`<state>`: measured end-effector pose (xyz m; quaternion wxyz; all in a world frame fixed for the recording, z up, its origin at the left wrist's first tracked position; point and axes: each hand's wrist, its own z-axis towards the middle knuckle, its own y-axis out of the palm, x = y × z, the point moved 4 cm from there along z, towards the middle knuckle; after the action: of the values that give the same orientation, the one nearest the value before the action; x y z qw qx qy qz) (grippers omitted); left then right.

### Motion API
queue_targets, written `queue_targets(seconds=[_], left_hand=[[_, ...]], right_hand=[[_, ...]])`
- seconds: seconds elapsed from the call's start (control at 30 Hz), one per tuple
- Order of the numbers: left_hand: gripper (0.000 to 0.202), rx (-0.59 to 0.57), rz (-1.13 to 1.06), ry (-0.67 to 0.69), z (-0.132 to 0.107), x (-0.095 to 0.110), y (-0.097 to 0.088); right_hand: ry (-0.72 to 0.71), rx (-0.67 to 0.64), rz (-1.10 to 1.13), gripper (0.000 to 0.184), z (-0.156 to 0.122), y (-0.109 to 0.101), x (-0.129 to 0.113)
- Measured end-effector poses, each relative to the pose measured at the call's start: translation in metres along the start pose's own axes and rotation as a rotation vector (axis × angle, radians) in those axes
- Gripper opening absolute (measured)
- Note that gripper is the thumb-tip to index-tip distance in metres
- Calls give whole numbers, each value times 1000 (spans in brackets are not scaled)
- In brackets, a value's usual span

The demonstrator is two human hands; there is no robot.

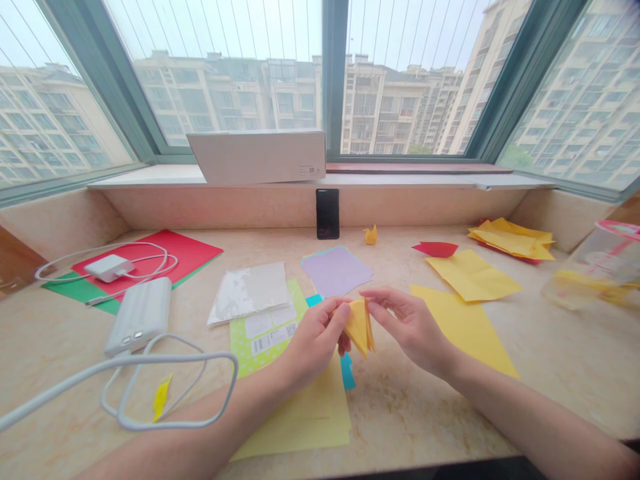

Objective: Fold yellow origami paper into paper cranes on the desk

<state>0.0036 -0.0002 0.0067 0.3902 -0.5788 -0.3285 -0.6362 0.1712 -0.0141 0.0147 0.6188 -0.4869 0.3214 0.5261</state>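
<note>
A small folded piece of yellow paper (358, 327) with layered, pointed flaps is held up above the counter between both hands. My left hand (320, 330) pinches its left side between thumb and fingers. On the other side, the bent fingers of my right hand (405, 323) close on the upper right edge of the paper. Below my left hand lie pale yellow sheets (300, 427), a green dotted packet (273, 340) with a barcode label, and bits of blue paper (348, 371). To the right of my right hand is a flat yellow sheet (473, 330).
A black phone (328, 214) leans on the back ledge beside a small yellow folded figure (371, 235). Purple paper (337, 270), a red folded piece (436, 249) and stacked yellow paper (513, 239) lie around. A power bank (143, 313) with looping white cable (175, 360) occupies the left.
</note>
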Motion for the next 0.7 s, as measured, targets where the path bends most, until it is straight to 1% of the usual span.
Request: queue_targets(seconds=[0.1, 0.27, 0.43, 0.57, 0.7], left_hand=[[47, -1, -20, -9, 0, -1, 1], [53, -7, -94, -63, -1, -3, 2], [54, -11, -120, -74, -2, -4, 3], [57, -15, -130, -25, -3, 0, 2], [55, 1, -28, 39, -5, 5, -1]], right_hand=[[-8, 2, -6, 21, 0, 0, -1], [-8, 18, -12, 19, 1, -1, 1], [-38, 18, -23, 17, 1, -1, -1], [-35, 53, -17, 17, 2, -3, 0], [-23, 111, 6, 17, 3, -8, 3]])
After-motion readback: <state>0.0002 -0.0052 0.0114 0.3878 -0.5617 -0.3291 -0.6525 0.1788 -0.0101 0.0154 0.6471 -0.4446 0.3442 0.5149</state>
